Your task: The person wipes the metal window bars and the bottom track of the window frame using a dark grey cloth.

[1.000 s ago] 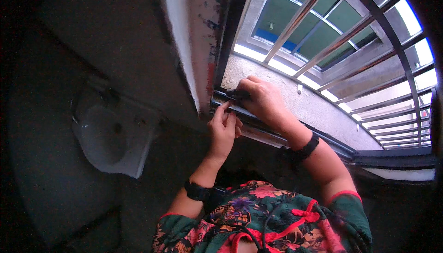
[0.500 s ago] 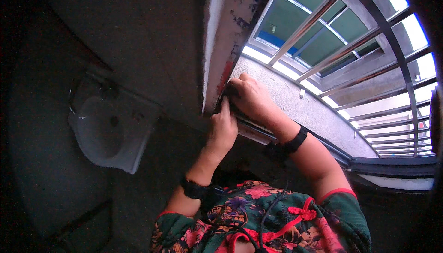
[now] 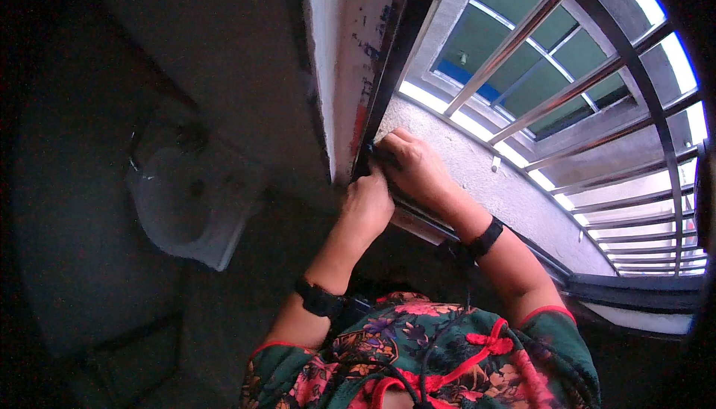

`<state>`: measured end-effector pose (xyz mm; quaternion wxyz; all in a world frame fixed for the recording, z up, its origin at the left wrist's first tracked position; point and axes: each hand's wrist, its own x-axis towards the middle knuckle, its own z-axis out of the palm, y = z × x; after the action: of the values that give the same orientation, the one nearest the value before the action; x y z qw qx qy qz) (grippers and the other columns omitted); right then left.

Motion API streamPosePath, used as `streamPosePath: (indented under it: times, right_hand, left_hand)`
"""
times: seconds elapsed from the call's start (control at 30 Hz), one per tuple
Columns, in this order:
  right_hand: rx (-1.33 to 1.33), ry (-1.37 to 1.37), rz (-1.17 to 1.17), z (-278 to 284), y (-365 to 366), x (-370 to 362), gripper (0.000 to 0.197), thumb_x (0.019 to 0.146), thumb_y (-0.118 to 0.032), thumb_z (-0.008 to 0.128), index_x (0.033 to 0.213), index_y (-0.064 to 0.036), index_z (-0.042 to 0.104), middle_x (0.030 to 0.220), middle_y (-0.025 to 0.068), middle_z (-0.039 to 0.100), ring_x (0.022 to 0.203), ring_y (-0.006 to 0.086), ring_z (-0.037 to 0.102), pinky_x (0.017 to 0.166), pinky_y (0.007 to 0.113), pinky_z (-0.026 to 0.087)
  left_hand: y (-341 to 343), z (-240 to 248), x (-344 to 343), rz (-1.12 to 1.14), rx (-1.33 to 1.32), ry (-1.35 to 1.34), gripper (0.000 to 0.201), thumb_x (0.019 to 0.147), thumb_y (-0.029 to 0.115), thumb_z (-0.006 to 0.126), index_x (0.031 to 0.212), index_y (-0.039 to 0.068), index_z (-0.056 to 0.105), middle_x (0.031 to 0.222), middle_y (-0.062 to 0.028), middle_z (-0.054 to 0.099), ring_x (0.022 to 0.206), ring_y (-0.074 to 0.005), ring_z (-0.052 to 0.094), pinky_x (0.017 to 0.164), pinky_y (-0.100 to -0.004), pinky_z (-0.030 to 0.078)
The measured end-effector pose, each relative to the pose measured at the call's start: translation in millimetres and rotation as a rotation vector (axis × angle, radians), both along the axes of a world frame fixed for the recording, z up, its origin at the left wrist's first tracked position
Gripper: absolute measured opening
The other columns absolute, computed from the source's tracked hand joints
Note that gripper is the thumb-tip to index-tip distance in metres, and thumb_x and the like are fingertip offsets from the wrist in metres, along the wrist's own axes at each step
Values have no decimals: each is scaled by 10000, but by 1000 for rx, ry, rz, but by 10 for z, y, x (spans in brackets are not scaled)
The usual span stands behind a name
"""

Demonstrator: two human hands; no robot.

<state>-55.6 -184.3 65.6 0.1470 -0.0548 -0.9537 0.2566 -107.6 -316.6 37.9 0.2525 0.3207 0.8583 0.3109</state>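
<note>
Right hand (image 3: 414, 164): fingers bent, any hold indiscernible; left hand (image 3: 367, 204): partly curled, contents likewise unclear; both sat close together at the corner of the dark window frame (image 3: 409, 43), beside the pale ledge (image 3: 514, 204)

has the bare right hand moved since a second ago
Yes, leftward: the bare right hand is now closer to the dark, straight upright of the window frame.
</note>
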Motion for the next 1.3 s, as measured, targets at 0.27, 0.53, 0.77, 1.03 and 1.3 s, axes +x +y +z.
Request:
streamPosePath:
  times: [0.27, 0.53, 0.77, 1.03, 1.3]
  right_hand:
    - [122, -118, 22, 21, -38, -42, 229, 821, -115, 635, 1046, -90, 675, 938, 190, 593, 882, 374, 618, 758, 439, 510]
    - [187, -142, -96, -110, -184, -107, 207, 845, -113, 582, 1027, -79, 674, 926, 212, 584, 873, 394, 609, 752, 454, 505]
    - [54, -109, -51, -25, -71, -86, 174, 861, -127, 608, 1001, -63, 688, 920, 210, 599, 876, 387, 606, 770, 445, 500]
    - [-108, -48, -77, -87, 102, -86, 155, 865, -158, 607, 975, -53, 634, 947, 213, 592, 894, 416, 594, 782, 469, 492]
    - [26, -9, -95, -37, -49, -14, 132, 822, -89, 650, 945, -41, 656, 955, 194, 611, 894, 396, 611, 778, 441, 507]
  left_hand:
    - [-42, -27, 47, 43, -3, -47, 391, 909, 134, 494, 1271, -10, 461, 1041, -338, 614, 1021, -492, 587, 882, -541, 480]
    - [-180, -282, 76, 38, 64, 7, 473, 911, 130, 506, 1365, 43, 407, 995, -345, 625, 947, -495, 614, 844, -549, 500]
    - [-234, -203, 117, 91, 205, 101, 571, 894, 95, 516, 1437, 61, 342, 819, -312, 644, 782, -477, 645, 713, -545, 528]
    - [-151, -230, 33, 6, 130, 205, 595, 897, 81, 508, 1468, 88, 341, 797, -292, 651, 760, -440, 665, 697, -529, 532]
    - [-134, 73, 105, 29, -27, 166, 586, 882, 88, 535, 1438, 28, 363, 869, -282, 667, 846, -423, 671, 791, -517, 528]
